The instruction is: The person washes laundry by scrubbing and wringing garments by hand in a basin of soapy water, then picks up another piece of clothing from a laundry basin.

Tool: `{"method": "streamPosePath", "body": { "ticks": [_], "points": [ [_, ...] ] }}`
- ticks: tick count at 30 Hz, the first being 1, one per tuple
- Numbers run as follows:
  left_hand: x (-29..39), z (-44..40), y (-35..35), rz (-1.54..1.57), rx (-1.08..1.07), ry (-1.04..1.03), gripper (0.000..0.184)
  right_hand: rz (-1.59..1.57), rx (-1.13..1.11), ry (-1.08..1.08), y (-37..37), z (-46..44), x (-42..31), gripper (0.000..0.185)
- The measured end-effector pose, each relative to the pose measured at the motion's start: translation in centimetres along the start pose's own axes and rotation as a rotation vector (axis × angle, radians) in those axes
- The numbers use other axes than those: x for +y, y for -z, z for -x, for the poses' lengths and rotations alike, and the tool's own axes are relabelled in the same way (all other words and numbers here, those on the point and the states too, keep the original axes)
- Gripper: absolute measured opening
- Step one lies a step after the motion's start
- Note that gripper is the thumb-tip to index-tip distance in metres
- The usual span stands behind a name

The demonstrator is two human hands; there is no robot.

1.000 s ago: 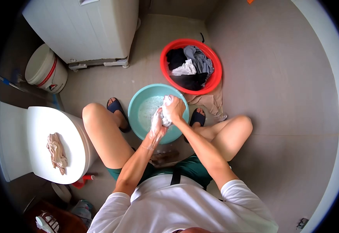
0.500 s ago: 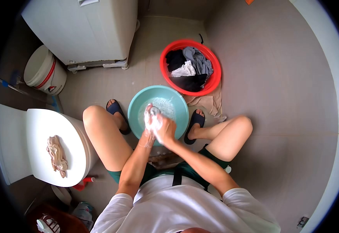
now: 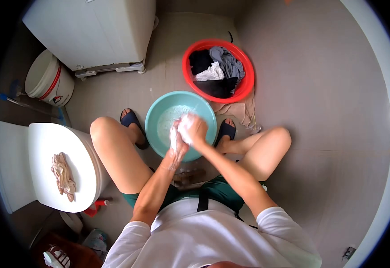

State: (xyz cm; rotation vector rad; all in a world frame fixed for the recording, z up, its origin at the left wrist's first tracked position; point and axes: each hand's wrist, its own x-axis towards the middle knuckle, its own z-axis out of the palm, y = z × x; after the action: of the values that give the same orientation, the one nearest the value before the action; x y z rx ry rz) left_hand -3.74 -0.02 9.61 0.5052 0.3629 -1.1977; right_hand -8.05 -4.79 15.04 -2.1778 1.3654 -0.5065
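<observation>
Both my hands are pressed together over a light teal basin [image 3: 152, 129] between my feet. A small white cloth [image 3: 186, 123], thick with lather, is bunched between them; its exact kind is hidden by foam and fingers. My left hand [image 3: 178, 141], wet and soapy up to the wrist, closes on the cloth from the left and below. My right hand [image 3: 196, 130] grips it from the right and above, slightly blurred. Sudsy water [image 3: 170, 119] shows inside the basin.
Beyond the basin is a red tub [image 3: 251, 77] of dark, grey and white clothes, with a beige cloth [image 3: 239, 111] beside it. A toilet [image 3: 85, 178] at left has crumpled beige fabric [image 3: 63, 176] on its lid. A white bucket [image 3: 47, 80] and white appliance [image 3: 92, 35] stand farther back.
My right hand has shifted right and up against the left, which is slightly lower in view. Both stay together over the basin. The whole view has shifted slightly.
</observation>
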Motion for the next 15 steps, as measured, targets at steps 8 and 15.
{"method": "streamPosePath", "body": {
  "ticks": [8,15],
  "points": [
    [2.4,-1.4,1.8,-0.067,-0.193,0.061,0.012,-0.063,-0.158,0.118,1.5,6.4,-2.6,0.025],
    [2.3,1.5,-5.5,-0.191,-0.062,0.020,0.019,-0.305,0.144,-0.041,1.7,-3.2,7.1,0.016]
  ]
}}
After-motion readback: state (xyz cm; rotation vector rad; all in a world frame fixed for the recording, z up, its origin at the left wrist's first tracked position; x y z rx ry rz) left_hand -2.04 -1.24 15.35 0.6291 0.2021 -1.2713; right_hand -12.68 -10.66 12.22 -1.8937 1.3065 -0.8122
